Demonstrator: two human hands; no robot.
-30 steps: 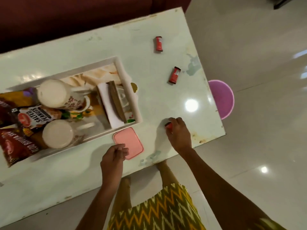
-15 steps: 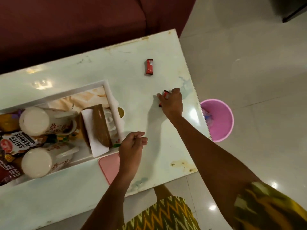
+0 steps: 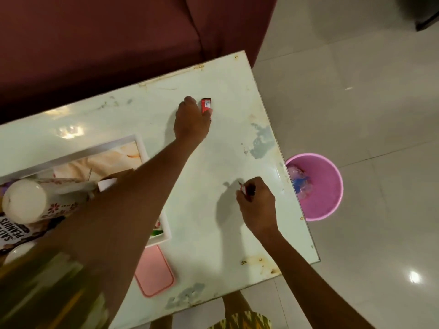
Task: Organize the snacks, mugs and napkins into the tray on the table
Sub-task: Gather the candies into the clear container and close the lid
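While the right hand (image 3: 256, 205) has drawn back near, fingers pinching collected red snacks (image 3: 245, 189), the left hand (image 3: 192, 122) now reaches far, fingertips closing on the last red snack (image 3: 206, 105); only traying remains.

The tray (image 3: 166, 230) is set at the table's (image 3: 228, 143) left; 1 lid (image 3: 154, 271) lies before it, a bucket (image 3: 318, 203) stands right of the table.

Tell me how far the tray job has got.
Done: two mugs and the peanuts packet already sit in the tray. In hand: the left hand is at a red snack packet on the far side of the table; the right hand grips something small and red. Left: both go into the tray; the pink lid lies beside it.
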